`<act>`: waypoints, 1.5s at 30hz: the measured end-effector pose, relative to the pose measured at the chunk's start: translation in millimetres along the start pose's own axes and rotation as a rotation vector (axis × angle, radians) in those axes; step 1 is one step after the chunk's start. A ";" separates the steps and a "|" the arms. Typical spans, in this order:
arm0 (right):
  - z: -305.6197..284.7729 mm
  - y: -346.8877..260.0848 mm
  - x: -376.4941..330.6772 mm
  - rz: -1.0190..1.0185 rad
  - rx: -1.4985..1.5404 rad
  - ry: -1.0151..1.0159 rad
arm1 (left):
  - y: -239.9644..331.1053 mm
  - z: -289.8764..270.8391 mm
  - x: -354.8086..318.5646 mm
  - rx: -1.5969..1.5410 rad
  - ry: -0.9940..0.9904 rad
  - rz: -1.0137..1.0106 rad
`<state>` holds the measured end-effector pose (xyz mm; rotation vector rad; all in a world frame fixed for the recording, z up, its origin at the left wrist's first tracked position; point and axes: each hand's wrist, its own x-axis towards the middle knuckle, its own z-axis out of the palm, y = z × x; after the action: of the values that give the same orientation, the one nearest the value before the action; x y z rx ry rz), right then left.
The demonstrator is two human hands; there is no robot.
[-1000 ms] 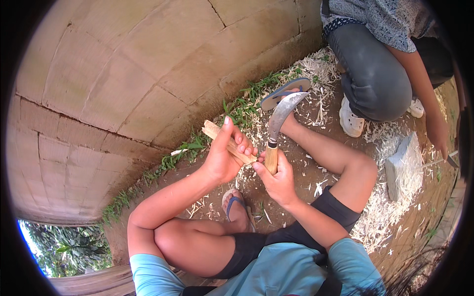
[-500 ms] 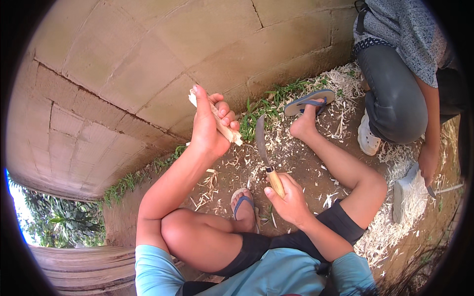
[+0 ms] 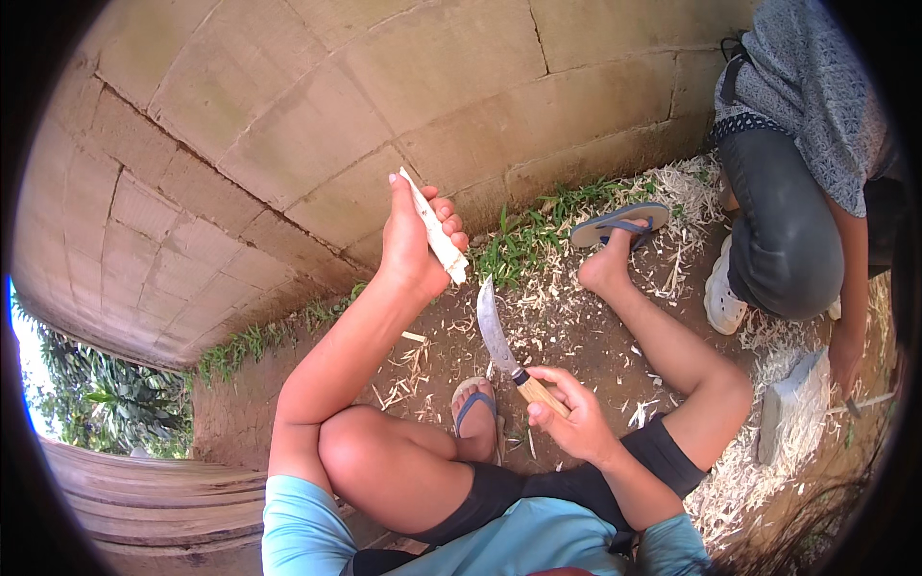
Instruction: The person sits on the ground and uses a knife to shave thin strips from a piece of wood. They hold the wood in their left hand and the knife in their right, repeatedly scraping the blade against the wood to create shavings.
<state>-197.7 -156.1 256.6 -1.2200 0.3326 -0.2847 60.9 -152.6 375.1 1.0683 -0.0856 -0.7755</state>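
My left hand [image 3: 411, 240] is raised in front of the wall, its fingers wrapped round a pale piece of wood [image 3: 434, 227]. The wood is slim, with rough ends and a whitish cut face turned up. Lower and to the right, my right hand [image 3: 576, 413] grips the light wooden handle of a curved knife [image 3: 494, 331]. Its blade arcs upward, the tip just below the wood's lower end and apart from it. Under both hands lies brown soil strewn with wood shavings [image 3: 538, 326].
A block wall [image 3: 317, 125] rises ahead, with grass [image 3: 523, 240] along its foot. At right a co-worker [image 3: 783, 221] in dark trousers sits beside a pale block [image 3: 786, 408] amid heaped shavings, a blade near their hand. My sandalled feet [image 3: 475, 418] rest on the ground.
The wood has rolled in my left hand, so its pale cut face shows more. My right hand has tilted the knife leftward, bringing the blade's tip lower and its flat into view.
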 end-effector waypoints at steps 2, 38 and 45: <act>-2.5 4.0 0.0 -0.061 -0.027 -0.003 | 0.0 -2.0 0.9 0.000 -0.015 0.000; -1.9 19.2 3.2 -0.036 0.363 -0.096 | -8.4 -3.1 3.3 -0.063 -0.123 -0.038; -1.5 16.9 3.4 -0.030 0.368 -0.116 | -7.2 -4.6 5.0 -0.065 -0.132 -0.027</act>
<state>-194.5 -153.3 239.8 -0.8750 0.1522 -0.2855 62.6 -153.9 365.4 0.9582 -0.1570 -0.8675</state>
